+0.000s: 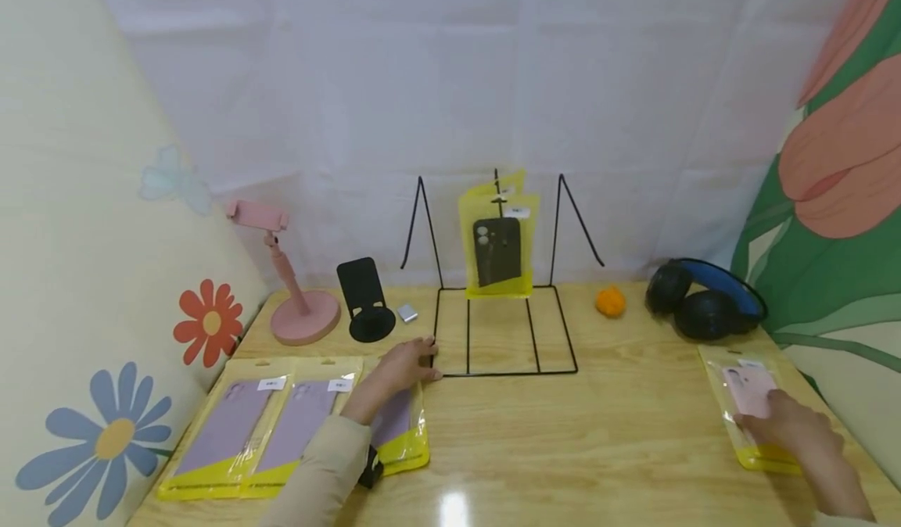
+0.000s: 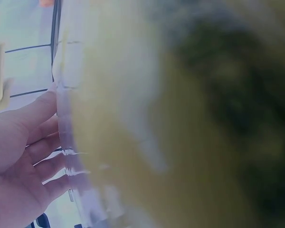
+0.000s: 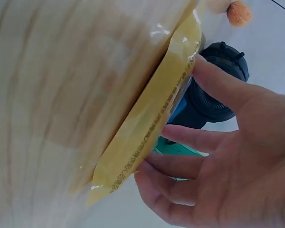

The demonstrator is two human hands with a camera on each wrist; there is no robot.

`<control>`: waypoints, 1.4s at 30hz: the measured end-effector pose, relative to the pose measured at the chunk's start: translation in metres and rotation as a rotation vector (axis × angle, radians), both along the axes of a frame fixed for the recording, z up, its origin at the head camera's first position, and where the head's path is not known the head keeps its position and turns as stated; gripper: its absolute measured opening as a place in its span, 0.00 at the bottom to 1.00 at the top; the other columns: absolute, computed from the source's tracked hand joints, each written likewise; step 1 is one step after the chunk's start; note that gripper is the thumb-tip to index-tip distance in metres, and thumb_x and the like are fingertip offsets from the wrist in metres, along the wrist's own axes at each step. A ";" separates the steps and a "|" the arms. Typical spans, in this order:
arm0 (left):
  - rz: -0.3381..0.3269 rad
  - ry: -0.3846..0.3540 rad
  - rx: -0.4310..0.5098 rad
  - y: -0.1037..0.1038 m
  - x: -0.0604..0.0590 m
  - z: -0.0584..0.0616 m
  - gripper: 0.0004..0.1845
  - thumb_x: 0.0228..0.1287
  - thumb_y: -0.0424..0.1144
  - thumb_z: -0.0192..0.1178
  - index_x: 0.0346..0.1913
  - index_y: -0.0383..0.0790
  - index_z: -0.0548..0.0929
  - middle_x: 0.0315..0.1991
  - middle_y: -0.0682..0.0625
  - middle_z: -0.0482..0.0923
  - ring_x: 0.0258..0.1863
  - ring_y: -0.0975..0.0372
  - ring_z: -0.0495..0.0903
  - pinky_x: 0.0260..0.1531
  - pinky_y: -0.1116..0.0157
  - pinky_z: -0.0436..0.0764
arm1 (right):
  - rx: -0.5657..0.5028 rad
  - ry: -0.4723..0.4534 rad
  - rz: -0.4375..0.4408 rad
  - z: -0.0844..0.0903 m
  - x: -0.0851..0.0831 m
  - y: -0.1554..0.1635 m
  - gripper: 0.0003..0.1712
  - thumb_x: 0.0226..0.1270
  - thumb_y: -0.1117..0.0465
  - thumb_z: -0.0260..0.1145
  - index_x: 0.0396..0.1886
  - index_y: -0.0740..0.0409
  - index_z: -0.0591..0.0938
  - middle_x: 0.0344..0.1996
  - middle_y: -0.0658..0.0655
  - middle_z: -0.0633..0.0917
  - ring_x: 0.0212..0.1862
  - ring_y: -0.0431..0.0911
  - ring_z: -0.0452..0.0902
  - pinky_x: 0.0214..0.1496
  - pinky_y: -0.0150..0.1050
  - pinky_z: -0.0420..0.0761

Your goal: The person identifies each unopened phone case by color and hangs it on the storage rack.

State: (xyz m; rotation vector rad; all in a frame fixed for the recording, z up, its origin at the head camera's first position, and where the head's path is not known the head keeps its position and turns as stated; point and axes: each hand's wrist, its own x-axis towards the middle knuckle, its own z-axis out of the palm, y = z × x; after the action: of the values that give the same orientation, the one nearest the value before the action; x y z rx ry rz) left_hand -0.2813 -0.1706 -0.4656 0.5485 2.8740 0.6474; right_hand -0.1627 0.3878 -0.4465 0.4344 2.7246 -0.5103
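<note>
My left hand [image 1: 401, 367] reaches over the rightmost packaged purple phone case [image 1: 394, 425], partly hiding it. Its thumb and fingers lie at the left front corner of a black wire rack [image 1: 507, 374]; the tips are hidden in the left wrist view. On the right, my right hand [image 1: 791, 425] holds a packaged pink phone case [image 1: 752, 386], thumb on one side and fingers on the other. This package's yellow bottom strip [image 3: 145, 116] shows in the right wrist view. Packaged black phone cases [image 1: 498, 253] hang from the rack's middle hook.
Two more packaged purple cases [image 1: 232, 425] lie at left. Behind them stand a pink phone stand [image 1: 306, 320], a black phone stand [image 1: 362, 292] and a small silver item [image 1: 407, 313]. An orange ball-like thing [image 1: 610, 302] and black headphones [image 1: 707, 308] sit at the back right.
</note>
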 end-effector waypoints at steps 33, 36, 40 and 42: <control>0.021 0.000 -0.004 0.001 0.003 0.001 0.28 0.59 0.42 0.68 0.62 0.34 0.77 0.67 0.39 0.66 0.65 0.41 0.66 0.62 0.45 0.66 | -0.553 0.699 0.062 0.036 0.027 -0.062 0.25 0.68 0.53 0.65 0.63 0.54 0.78 0.48 0.23 0.76 0.47 0.18 0.67 0.41 0.16 0.71; 0.027 -0.011 -0.003 0.002 0.004 0.001 0.28 0.59 0.42 0.68 0.62 0.35 0.77 0.68 0.39 0.66 0.65 0.41 0.65 0.62 0.45 0.65 | -0.659 0.777 0.109 0.045 0.031 -0.082 0.23 0.67 0.61 0.65 0.62 0.57 0.78 0.53 0.35 0.80 0.53 0.23 0.70 0.47 0.16 0.70; 0.032 -0.008 0.005 0.003 0.004 0.001 0.28 0.59 0.42 0.68 0.62 0.35 0.77 0.68 0.40 0.66 0.65 0.42 0.66 0.62 0.45 0.66 | -0.797 0.865 0.206 0.054 0.034 -0.106 0.21 0.64 0.71 0.64 0.58 0.66 0.79 0.55 0.48 0.82 0.56 0.31 0.73 0.53 0.19 0.71; 0.033 -0.002 0.009 0.003 0.003 0.001 0.28 0.59 0.42 0.68 0.62 0.34 0.77 0.68 0.39 0.66 0.64 0.42 0.67 0.61 0.46 0.67 | -0.875 0.894 0.232 0.057 0.034 -0.116 0.21 0.63 0.75 0.64 0.56 0.70 0.79 0.53 0.47 0.83 0.56 0.33 0.74 0.54 0.20 0.71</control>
State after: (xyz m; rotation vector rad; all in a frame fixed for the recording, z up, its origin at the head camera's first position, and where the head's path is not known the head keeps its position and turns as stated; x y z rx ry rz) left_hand -0.2779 -0.1675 -0.4641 0.5027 2.8850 0.6660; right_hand -0.1285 0.2720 -0.3894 -0.4424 2.7964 -2.0753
